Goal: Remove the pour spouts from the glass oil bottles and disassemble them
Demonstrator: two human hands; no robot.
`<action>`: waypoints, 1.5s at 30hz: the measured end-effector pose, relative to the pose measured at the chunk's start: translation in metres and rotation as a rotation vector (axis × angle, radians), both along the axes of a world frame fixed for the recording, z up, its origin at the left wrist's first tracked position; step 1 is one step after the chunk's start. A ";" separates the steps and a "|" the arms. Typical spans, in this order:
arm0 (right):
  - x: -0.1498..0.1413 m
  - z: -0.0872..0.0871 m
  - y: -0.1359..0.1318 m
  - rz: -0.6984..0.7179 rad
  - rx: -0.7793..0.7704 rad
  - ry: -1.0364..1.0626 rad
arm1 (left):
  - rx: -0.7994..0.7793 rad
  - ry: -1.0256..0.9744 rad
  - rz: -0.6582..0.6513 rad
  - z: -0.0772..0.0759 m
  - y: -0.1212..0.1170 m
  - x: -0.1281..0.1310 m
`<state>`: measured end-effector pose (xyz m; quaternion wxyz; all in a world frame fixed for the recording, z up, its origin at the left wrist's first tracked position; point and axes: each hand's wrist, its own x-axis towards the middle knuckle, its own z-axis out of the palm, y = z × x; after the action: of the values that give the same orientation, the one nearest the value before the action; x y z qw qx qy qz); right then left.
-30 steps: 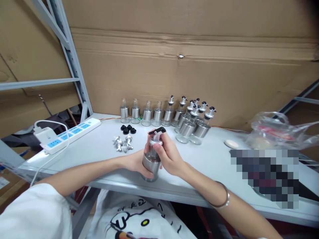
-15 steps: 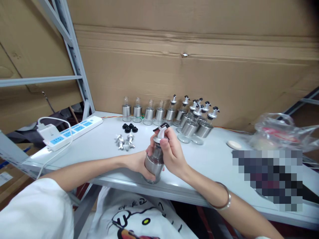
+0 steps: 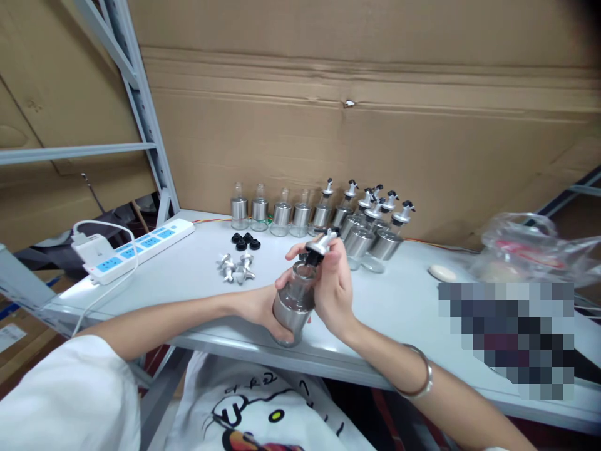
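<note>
My left hand (image 3: 267, 313) is wrapped round the steel band of a glass oil bottle (image 3: 295, 300), which leans a little near the table's front edge. The bottle's glass mouth shows uncovered. Just above and right of it, my right hand (image 3: 334, 285) grips a silver pour spout (image 3: 322, 243) with a black stopper below and a black flap on top. The spout is tilted and its stopper is out of the neck. Part of the right fingers is hidden behind the bottle and spout.
Bottles without spouts (image 3: 282, 213) line the cardboard wall; bottles with spouts (image 3: 359, 241) stand to their right. Black stoppers (image 3: 245, 240) and silver spout parts (image 3: 236, 268) lie left of centre. A power strip (image 3: 141, 247) is farther left; a white oval object (image 3: 442, 273) and plastic bag (image 3: 521, 250) lie right.
The pour spout sat on the bottle's neck before; now my right hand has lifted it off and tilted it. My left hand keeps hold of the bottle. The view shifted slightly.
</note>
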<state>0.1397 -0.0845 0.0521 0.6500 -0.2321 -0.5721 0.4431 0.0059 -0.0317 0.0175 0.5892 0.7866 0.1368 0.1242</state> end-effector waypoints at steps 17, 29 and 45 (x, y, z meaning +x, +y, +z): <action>0.032 -0.007 0.005 -0.125 0.562 -0.273 | -0.015 -0.084 -0.013 0.002 -0.002 0.002; 0.085 0.032 0.036 -0.810 0.478 -0.067 | -0.461 -0.289 0.081 -0.027 0.015 0.004; 0.182 0.003 0.080 -1.292 0.435 -0.420 | -0.526 -0.247 0.121 -0.022 0.013 0.005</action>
<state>0.3218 -0.0040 0.0551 0.6901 -0.4702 -0.5089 -0.2091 0.0107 -0.0185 -0.0043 0.7764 0.5763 0.1383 0.2143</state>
